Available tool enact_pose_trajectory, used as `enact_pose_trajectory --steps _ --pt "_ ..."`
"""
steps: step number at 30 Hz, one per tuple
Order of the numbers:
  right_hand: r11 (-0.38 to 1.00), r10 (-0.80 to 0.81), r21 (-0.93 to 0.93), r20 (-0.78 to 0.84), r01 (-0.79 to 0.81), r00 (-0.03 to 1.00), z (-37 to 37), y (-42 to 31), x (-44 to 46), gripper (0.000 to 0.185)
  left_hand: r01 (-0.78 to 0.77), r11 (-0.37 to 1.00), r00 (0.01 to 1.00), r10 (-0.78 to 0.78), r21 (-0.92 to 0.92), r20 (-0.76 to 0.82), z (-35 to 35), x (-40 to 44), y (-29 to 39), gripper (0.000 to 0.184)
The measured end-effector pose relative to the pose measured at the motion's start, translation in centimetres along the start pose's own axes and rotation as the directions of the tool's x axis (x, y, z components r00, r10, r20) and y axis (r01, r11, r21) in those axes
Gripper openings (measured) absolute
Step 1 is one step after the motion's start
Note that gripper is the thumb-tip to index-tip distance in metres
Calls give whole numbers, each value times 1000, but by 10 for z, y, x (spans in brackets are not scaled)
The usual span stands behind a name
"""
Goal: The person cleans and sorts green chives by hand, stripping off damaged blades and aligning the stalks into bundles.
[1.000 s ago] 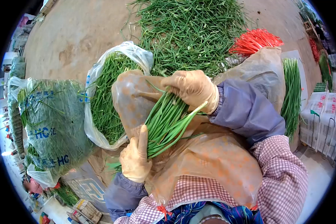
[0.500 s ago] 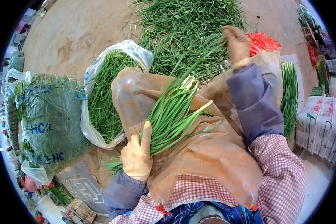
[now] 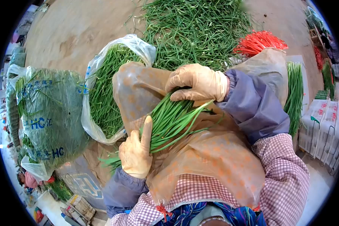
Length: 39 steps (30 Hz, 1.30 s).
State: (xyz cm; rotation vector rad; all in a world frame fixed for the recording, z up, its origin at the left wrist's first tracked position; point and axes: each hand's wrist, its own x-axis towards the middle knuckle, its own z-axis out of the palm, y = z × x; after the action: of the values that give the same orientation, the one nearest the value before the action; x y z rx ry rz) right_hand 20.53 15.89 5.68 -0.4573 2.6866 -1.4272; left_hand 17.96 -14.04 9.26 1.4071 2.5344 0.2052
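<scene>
A loose bunch of green stalks [image 3: 169, 122] lies across the lap on a translucent brown apron [image 3: 214, 158]. My left hand [image 3: 135, 152], in a cream glove, is wrapped round the lower part of the bunch, its index finger pointing up along the stalks. My right hand [image 3: 197, 83], gloved too, is bent over the bunch's upper end, with the fingers curled on the stalks and covering their tips. A few leaf ends stick out to the left below my left hand.
A large heap of stalks [image 3: 196, 34] covers the floor ahead, with red ties [image 3: 260, 43] at its right. An open plastic bag of greens [image 3: 105, 90] and a wrapped bale [image 3: 52, 116] stand left. At right are a neat bundle [image 3: 294, 94] and white crates [image 3: 320, 124].
My right hand went out to the heap's right edge, drawing stalks away from the bunch, then came back onto the bunch's upper end. My left hand has kept its hold.
</scene>
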Motion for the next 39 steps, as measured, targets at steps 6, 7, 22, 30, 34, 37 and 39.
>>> enact_pose_trajectory --steps 6,7,22,30,34,37,39 --pt "956 182 268 -237 -116 954 11 -8 -3 15 2 996 998 -7 -85 -67 -4 1 -6 103" --pt "900 277 417 -326 -125 904 17 -6 -4 13 21 995 997 -27 -94 -69 -3 0 -6 103" --pt "857 455 280 -806 -433 379 -106 85 -82 27 151 981 985 -159 -118 -66 8 -3 1 98" --pt "886 -292 -462 -512 27 808 0 -15 -60 33 126 847 980 -186 -517 -65 0 4 -5 90" --pt "712 -454 -695 -560 -95 693 14 -34 -46 31 109 766 988 -154 -634 -16 -3 6 -11 84" --pt "690 -458 -724 -459 -21 761 8 -53 -47 30 106 741 988 -154 -663 -14 -4 10 -9 83" --pt "699 -460 -714 -410 36 787 21 -47 -38 34 124 698 985 -171 -706 4 -1 9 -11 83"
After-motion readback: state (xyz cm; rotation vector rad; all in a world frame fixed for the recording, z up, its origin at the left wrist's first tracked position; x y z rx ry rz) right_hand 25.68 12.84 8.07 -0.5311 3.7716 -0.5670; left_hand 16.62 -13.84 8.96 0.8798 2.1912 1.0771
